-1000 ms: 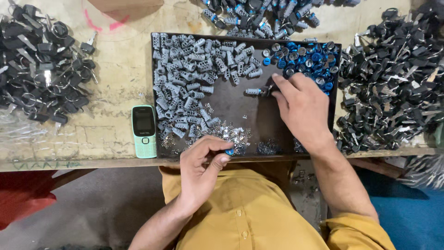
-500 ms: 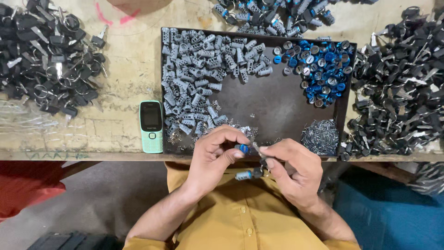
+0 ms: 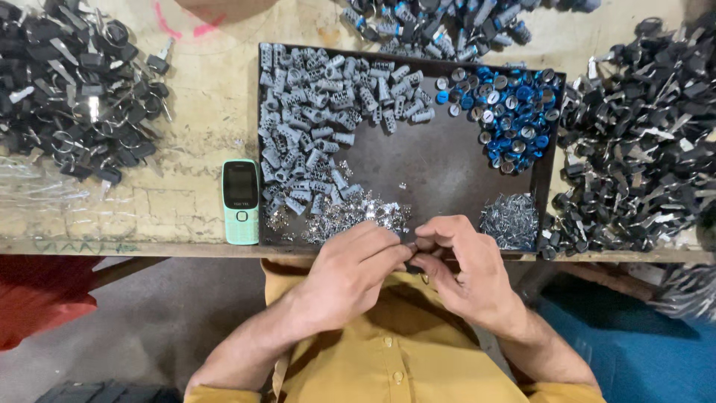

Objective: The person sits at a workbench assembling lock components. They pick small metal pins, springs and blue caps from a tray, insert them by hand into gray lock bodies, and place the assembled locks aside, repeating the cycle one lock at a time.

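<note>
Dark metal forms the shallow tray (image 3: 440, 175) that sits on the pale, scuffed worktop (image 3: 201, 112), and everything else can be placed against it. Just below the tray's near edge, the left hand (image 3: 350, 272) and the right hand (image 3: 466, 272) meet fingertip to fingertip, both pinched shut around a small dark part (image 3: 412, 265) held between them; the part is mostly hidden by the fingers, so its exact kind cannot be told.

Inside the tray, grey lock cylinders (image 3: 321, 119) fill the far left corner and run down its left side. Blue-and-silver round caps (image 3: 511, 112) crowd the far right corner. A heap of tiny shiny metal pieces (image 3: 358, 213) lies along the near edge, just beyond the left hand, and a bundle of thin silver pins (image 3: 509, 220) sits in the near right corner, close to the right hand.

Left of the tray, touching its side, lies a mint-green keypad phone (image 3: 241, 201). Further left is a pile of black-headed keys (image 3: 82, 89); a larger such pile (image 3: 641, 142) lies to the tray's right. Beyond the tray's far edge sits a heap of assembled grey and blue cylinders (image 3: 440, 26). A yellow buttoned shirt (image 3: 388, 351) shows beneath the hands.
</note>
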Demonstrator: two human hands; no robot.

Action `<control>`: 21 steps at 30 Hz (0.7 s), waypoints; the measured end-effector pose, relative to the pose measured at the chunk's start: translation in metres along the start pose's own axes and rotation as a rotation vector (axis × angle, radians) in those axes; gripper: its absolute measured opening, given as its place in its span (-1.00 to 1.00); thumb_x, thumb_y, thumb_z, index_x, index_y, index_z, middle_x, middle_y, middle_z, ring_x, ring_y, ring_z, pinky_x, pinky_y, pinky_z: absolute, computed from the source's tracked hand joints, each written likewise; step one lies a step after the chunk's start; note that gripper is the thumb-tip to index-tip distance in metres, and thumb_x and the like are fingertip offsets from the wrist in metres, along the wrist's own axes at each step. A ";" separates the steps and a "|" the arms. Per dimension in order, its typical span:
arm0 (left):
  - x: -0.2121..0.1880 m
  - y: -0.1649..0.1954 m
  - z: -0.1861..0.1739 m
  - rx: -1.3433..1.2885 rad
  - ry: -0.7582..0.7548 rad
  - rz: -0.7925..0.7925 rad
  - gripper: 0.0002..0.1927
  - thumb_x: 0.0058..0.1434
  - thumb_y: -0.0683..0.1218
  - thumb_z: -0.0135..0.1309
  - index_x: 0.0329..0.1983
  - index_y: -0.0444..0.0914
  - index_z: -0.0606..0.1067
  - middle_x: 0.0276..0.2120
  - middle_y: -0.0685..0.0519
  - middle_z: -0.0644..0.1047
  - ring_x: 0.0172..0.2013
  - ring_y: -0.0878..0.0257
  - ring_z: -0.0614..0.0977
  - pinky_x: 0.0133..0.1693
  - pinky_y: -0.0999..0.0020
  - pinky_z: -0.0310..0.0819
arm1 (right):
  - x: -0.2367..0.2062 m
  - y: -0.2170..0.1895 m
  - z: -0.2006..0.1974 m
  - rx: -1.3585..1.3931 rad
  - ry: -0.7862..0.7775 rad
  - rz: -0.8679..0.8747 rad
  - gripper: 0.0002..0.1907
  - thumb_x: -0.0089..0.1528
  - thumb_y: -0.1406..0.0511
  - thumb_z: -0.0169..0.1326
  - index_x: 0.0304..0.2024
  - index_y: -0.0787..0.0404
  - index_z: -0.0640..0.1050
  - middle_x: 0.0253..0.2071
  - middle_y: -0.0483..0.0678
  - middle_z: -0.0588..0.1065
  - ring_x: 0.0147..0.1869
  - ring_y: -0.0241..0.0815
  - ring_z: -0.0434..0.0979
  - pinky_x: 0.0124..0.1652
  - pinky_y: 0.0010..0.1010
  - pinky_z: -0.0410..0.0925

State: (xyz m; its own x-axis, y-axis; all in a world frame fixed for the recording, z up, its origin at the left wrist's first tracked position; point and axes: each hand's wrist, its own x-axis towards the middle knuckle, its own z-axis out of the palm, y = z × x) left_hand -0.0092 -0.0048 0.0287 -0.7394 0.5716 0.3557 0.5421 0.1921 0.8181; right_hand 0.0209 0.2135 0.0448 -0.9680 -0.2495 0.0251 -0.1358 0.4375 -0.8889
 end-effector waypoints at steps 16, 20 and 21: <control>-0.046 -0.042 0.020 0.706 0.687 -0.009 -0.65 0.36 0.04 0.21 0.03 -0.28 0.48 0.13 -0.18 0.36 0.11 -0.06 0.43 0.10 0.02 0.39 | 0.057 -0.050 -0.048 -0.542 0.294 -0.288 -0.62 0.09 0.45 0.21 -0.03 0.36 0.54 0.16 0.16 0.44 0.27 0.14 0.45 0.21 -0.07 0.35; -0.047 -0.048 0.025 0.745 0.792 0.041 -0.77 0.39 -0.02 0.13 -0.03 -0.25 0.48 0.11 -0.15 0.37 0.11 -0.05 0.44 0.14 -0.02 0.35 | 0.059 -0.019 -0.009 -0.667 0.129 -0.243 -0.79 0.16 0.37 0.27 -0.13 0.13 0.65 -0.14 -0.07 0.50 -0.14 -0.06 0.46 -0.13 -0.21 0.24; -0.049 -0.047 0.026 0.734 0.818 0.047 -0.82 0.40 -0.06 0.11 -0.05 -0.24 0.47 0.11 -0.14 0.37 0.11 -0.05 0.45 0.16 -0.03 0.35 | 0.058 -0.009 -0.004 -0.663 0.119 -0.232 -0.79 0.16 0.36 0.27 -0.14 0.12 0.65 -0.18 -0.08 0.48 -0.18 -0.07 0.46 -0.16 -0.21 0.23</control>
State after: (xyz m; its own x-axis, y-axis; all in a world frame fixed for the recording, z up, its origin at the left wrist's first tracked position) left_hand 0.0120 -0.0213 -0.0395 -0.6058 -0.0586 0.7935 0.4817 0.7667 0.4244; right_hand -0.0350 0.1988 0.0564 -0.9099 -0.3205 0.2632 -0.4043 0.8271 -0.3905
